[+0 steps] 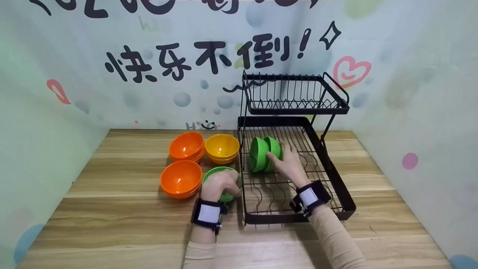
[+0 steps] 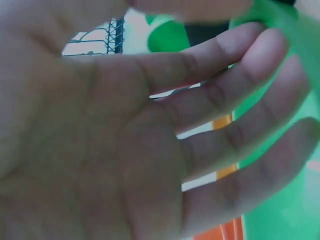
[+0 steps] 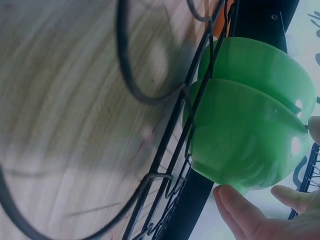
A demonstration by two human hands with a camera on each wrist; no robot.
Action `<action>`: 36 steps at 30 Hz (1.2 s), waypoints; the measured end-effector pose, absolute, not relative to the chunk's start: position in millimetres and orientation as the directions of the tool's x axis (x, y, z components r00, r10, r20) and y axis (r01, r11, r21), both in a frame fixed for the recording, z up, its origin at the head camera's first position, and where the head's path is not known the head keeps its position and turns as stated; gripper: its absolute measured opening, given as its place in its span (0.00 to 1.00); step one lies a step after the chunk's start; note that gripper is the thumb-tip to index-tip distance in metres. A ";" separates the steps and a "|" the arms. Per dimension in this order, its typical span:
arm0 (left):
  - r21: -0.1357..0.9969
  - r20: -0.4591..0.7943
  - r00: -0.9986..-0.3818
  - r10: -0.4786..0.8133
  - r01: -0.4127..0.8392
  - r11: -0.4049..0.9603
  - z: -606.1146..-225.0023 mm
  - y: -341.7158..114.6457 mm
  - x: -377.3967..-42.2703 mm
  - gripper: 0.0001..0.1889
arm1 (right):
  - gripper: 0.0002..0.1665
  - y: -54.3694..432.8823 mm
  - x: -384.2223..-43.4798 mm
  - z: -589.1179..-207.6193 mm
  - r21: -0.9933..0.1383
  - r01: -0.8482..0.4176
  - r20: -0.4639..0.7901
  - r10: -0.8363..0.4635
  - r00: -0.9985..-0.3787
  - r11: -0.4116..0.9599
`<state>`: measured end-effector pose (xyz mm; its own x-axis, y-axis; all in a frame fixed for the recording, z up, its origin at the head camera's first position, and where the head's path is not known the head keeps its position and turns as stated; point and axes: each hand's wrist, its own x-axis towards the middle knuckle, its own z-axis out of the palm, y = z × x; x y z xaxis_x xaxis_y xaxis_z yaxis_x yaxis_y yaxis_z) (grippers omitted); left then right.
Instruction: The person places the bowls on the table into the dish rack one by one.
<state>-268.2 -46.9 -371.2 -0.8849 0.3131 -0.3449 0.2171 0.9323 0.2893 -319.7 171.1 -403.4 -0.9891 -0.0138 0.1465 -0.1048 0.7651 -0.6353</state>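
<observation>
half-spread right grip (image 1: 290, 163) on 2 green bowls (image 1: 258, 154), left grip (image 1: 221, 183) on 3rd (image 1: 227, 197)

The head camera is looking forward and down across the counter (image 1: 130, 224). The left wrist view is facing the left hand (image 2: 150, 125) very closely. The right wrist view, near and tilted, is sharing the green bowls (image 3: 252, 117) and rack (image 3: 189, 210) with the head's.
</observation>
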 end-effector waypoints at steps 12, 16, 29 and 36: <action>0.278 -0.338 -0.911 0.234 0.141 0.950 -385.6 -33.3 -266.4 0.17 | 0.43 171.0 -320.2 -403.6 -0.629 -0.115 0.161 -0.016 -0.987 0.769; 0.266 -0.312 -0.921 0.231 0.149 0.952 -384.0 -32.4 -263.2 0.14 | 0.43 171.0 -320.1 -403.4 -0.633 -0.115 0.160 -0.016 -0.987 0.766; 0.263 -0.177 -0.957 0.229 0.179 0.948 -360.1 -35.9 -257.9 0.10 | 0.42 171.9 -319.9 -402.4 -0.646 -0.124 0.180 -0.008 -0.984 0.753; 0.218 0.009 -0.971 0.238 0.234 0.947 -347.4 -35.2 -248.8 0.07 | 0.39 171.8 -317.0 -399.1 -0.690 -0.121 0.202 0.030 -0.979 0.714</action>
